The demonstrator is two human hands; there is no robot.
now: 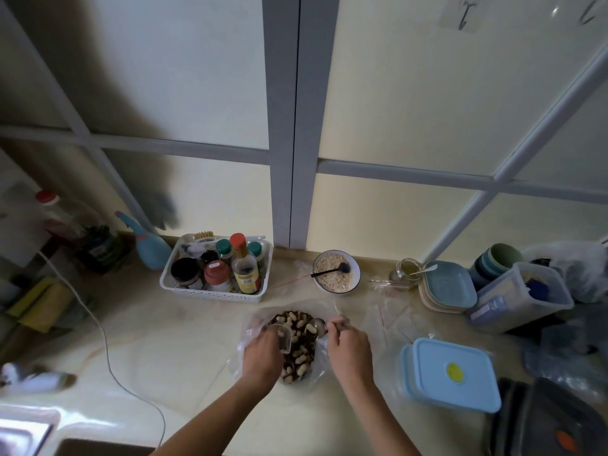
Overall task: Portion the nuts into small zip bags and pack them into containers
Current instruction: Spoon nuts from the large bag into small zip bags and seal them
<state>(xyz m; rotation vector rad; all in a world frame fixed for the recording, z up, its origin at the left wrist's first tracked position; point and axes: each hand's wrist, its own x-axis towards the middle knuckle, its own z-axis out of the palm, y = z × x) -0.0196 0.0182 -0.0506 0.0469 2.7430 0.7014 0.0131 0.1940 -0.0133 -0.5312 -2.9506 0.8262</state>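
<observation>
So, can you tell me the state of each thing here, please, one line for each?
Left hand: holds a small clear bag open.
Right hand: grips a spoon.
Spoon: over the nuts.
Big nut bag: open, full of nuts.
Blue box: lid on.
Oat bowl: filled, black spoon in it.
Jar: open, white spoon inside.

No legible text anywhere. Yellow label on a sauce bottle (246, 274) in the white basket (210, 292), beyond the hands: blurred. Yellow sticker on the blue lid (455, 372), right of them: unreadable.
</observation>
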